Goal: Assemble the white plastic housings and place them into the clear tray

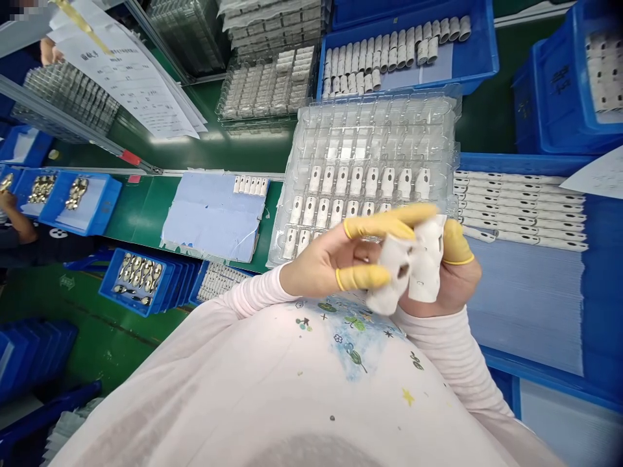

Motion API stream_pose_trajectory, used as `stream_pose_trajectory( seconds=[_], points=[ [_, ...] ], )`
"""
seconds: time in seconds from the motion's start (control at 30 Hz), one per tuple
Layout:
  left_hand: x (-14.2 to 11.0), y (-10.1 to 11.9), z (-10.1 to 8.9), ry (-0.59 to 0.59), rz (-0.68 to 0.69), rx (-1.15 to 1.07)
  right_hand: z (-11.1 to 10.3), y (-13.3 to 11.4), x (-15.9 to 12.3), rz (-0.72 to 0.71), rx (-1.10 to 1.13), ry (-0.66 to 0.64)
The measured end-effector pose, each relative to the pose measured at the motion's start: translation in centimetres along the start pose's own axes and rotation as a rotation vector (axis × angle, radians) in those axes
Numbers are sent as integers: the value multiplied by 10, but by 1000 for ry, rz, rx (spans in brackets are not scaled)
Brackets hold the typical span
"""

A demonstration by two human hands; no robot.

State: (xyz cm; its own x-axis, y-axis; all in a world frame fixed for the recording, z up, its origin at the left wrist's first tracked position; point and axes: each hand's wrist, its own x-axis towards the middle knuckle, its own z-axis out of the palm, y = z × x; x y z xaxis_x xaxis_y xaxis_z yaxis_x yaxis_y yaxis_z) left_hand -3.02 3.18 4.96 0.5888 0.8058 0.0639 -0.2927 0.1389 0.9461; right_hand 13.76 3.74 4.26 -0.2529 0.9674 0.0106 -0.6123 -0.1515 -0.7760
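My left hand [324, 263], with yellow finger cots, pinches a white plastic casing [393, 269] that has a dark oval hole. My right hand [457, 275], also in yellow cots, is closed around more white casings [428, 259] beside it; exactly how many cannot be made out. The two held groups touch or overlap in front of my chest. Just beyond my hands lies a clear plastic tray [374, 117], with rows of similar white casings in its nearer slots. My hands cover part of its near right side.
To the right, a blue bin [525, 298] holds rows of white casings on paper. Behind stands another blue bin [409, 81] of casings, beside stacked trays [267, 81]. A blue-grey board [209, 214] with several casings lies left. Another person's hand [7, 201] shows far left.
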Motion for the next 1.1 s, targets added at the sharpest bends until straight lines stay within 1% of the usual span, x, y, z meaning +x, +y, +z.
stream_pose_trajectory(
  seconds=[0.07,0.1,0.13,0.23,0.3,0.4,0.5,0.57,0.67,0.77,0.83,0.9,0.97,1.1],
  points=[
    [2,1,2,177,63,-25,-3,0,-2,65,66,-11],
    [3,1,2,233,69,-52,-4,-1,-3,105,105,-22],
    [4,2,3,259,52,-87,-4,-2,-3,137,142,-29],
    [7,7,3,249,-52,-205,-3,-5,-1,145,225,-26],
    [9,12,4,225,-91,-277,-2,-7,2,122,239,16],
    [11,17,9,221,-121,-377,0,-9,5,79,193,131],
    [15,21,14,262,-166,-478,2,-9,8,20,133,265],
    [18,25,17,304,-202,-559,3,-7,10,9,131,312],
    [24,32,20,396,-295,-697,-1,-4,15,79,233,294],
    [32,39,23,498,-401,-820,-11,0,17,187,390,207],
    [36,43,24,547,-433,-889,-17,2,18,248,462,158],
    [39,45,25,580,-450,-942,-22,3,17,291,508,143],
    [40,46,25,597,-465,-980,-23,3,17,303,541,147],
    [41,47,25,609,-471,-1040,-19,1,17,317,618,170]
  ],
)
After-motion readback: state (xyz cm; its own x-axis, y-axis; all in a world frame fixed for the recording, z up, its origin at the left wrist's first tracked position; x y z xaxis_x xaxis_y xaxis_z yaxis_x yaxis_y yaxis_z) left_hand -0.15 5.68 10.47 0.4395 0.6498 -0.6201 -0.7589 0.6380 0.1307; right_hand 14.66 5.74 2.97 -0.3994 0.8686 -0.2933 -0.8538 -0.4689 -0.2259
